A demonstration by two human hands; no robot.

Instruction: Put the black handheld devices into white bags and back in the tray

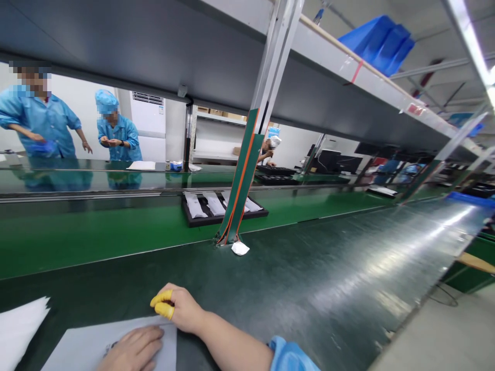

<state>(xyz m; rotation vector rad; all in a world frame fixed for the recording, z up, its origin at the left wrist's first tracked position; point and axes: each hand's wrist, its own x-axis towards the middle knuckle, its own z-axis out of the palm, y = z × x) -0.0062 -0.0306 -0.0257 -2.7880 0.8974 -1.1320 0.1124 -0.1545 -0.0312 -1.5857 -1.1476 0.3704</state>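
A pale sheet or flat bag [91,342] with a small dark print lies on the dark green bench at the bottom left. My left hand [135,350] rests flat on it, fingers stretched out side by side and partly covering the print. At its upper right corner is my right hand [183,309], with yellow finger cots on the thumb and forefinger. Those two fingers are bent together in a pinch, and whatever is between them cannot be made out. A stack of white sheets [19,327] lies at the far left.
A post [242,180] rises from the bench, with a crumpled white scrap [240,248] at its foot. Behind it, a black tray [228,219] of white packets sits on the green conveyor [96,232]. A shelf [154,56] hangs overhead. Co-workers in blue stand across the line.
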